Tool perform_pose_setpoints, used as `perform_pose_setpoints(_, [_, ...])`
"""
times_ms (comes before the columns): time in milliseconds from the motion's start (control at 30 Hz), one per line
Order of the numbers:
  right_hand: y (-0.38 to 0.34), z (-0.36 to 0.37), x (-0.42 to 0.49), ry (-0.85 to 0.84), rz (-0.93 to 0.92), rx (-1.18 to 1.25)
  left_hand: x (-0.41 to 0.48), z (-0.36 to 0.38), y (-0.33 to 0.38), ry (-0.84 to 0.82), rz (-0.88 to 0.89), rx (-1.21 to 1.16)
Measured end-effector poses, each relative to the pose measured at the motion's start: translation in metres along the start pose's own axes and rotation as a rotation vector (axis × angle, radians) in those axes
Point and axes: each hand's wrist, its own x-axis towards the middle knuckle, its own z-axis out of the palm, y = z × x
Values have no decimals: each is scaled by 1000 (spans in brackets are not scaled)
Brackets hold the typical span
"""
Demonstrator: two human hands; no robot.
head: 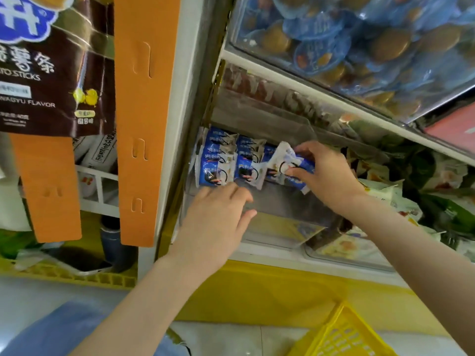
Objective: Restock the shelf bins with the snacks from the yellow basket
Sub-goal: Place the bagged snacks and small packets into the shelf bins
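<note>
1. Above the clear bin's (282, 206) middle: snack packet (284, 160), long axis tilted, upper end toward the stocked packets (218, 168) at back-left.
2. Right hand (326, 173) pinches it, fingers curled.
3. Left hand (218, 217) flat, fingers straight, touching the bin's front-left edge, holding nothing.

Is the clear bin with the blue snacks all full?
Not full. Blue packets stand only at its left; the rest of the clear bin is bare.

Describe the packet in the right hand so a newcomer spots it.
Find the clear bin right of the orange strip. Blue-and-white packets stand in rows inside. The held packet is at their right end, tilted and pinched in the right hand.
</note>
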Motion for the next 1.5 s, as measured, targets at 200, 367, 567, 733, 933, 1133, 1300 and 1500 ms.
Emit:
perform_pose_setpoints(200, [12,45,49,-255,0,-293,1,2,1,-4,7,59])
perform_pose_setpoints(367, [25,68,61,-311,42,-290,0,5,-1,56,15,13])
perform_pose_setpoints(567, [35,74,63,-203,-59,-462,1,8,-2,91,30,-10])
perform_pose_setpoints(733, [31,71,59,-256,-80,-503,0,8,-3,93,30,-2])
perform_pose_setpoints(933, [18,38,17,-157,-56,-288,-1,9,0,95,-15,-1])
perform_pose_setpoints(1133, [16,10,-74,-107,-103,-190,-8,15,5,153,-50,23])
perform_pose_setpoints(1300, [36,18,-128,-195,-265,-315,-23,29,22,194,72,82])
perform_pose_setpoints(1500, [66,18,-195,31,-185,-239,-58,77,51,19,278,-31])
